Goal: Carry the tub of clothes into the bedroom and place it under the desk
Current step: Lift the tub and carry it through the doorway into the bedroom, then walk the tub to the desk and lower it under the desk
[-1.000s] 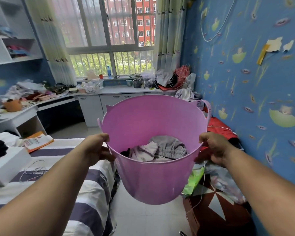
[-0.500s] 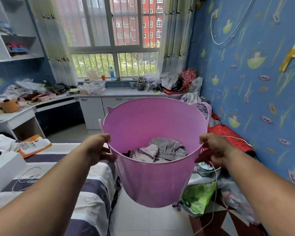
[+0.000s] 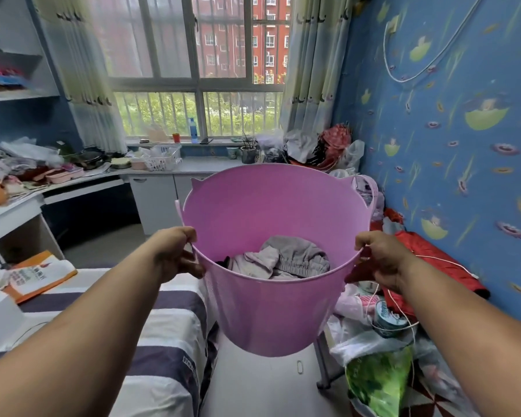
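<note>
Tub [image 3: 277, 257] of clothes [image 3: 283, 258] hangs in mid-air between bed [image 3: 151, 326] and wall clutter, left hand [image 3: 175, 254] and right hand [image 3: 379, 260] each clamped on its rim, so carrying is under way; next, walk it toward the counter [image 3: 82, 183] ahead-left and lower it into the dark opening beneath.

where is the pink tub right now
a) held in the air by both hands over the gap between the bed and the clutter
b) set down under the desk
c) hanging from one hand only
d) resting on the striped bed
a: the left hand and right hand each grip the rim of the pink tub, whose base hangs clear above the floor beside the striped bed.
</note>
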The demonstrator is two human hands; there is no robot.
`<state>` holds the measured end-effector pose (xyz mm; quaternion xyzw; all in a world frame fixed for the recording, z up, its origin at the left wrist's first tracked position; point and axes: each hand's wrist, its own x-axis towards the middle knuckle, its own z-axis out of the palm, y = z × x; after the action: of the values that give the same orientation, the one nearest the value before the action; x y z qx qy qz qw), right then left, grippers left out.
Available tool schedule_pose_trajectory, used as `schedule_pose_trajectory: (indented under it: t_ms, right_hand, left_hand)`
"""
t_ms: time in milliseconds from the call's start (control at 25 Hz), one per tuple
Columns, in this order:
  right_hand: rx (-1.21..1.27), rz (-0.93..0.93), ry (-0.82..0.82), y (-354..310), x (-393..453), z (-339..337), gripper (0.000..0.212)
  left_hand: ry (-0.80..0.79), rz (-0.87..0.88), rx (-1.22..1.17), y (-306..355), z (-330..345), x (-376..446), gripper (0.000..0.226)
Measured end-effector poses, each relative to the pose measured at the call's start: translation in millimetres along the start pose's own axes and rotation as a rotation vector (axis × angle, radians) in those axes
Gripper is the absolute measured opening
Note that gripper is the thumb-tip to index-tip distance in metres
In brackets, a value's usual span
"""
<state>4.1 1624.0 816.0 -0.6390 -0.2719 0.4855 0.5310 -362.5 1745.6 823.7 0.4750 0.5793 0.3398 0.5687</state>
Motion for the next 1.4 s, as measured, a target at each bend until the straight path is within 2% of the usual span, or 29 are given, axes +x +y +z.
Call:
schedule_pose_trajectory:
  t_ms: [400, 600, 920, 1120, 1400]
  right_hand:
    - [-0.032, -0.002, -0.051, -23.6, 94.5, 37.9, 0.038]
    - [-0.056, 0.026, -0.112, -41.5, 173.8, 40.9, 0.028]
    - [-0.087, 0.021, -0.189, -92.8, 299.1, 34.9, 0.038]
    - [-0.062, 0.009, -0.206, -115.3, 348.0, 38.4, 0.02]
    - [-0.045, 0.007, -0.221, -134.1, 402.4, 65.3, 0.029]
  left_hand:
    - [0.024, -0.016, -0.011, 18.4, -14.9, 84.1, 0.042]
    - [0.074, -0.04, -0.008, 34.8, 2.8, 143.5, 0.028]
    - [0.151, -0.061, -0.05, 78.6, 45.8, 230.2, 0.022]
    - [0.176, -0.053, -0.062, 100.3, 59.5, 263.3, 0.025]
    - [0.201, -0.069, -0.061, 121.3, 54.7, 319.2, 0.015]
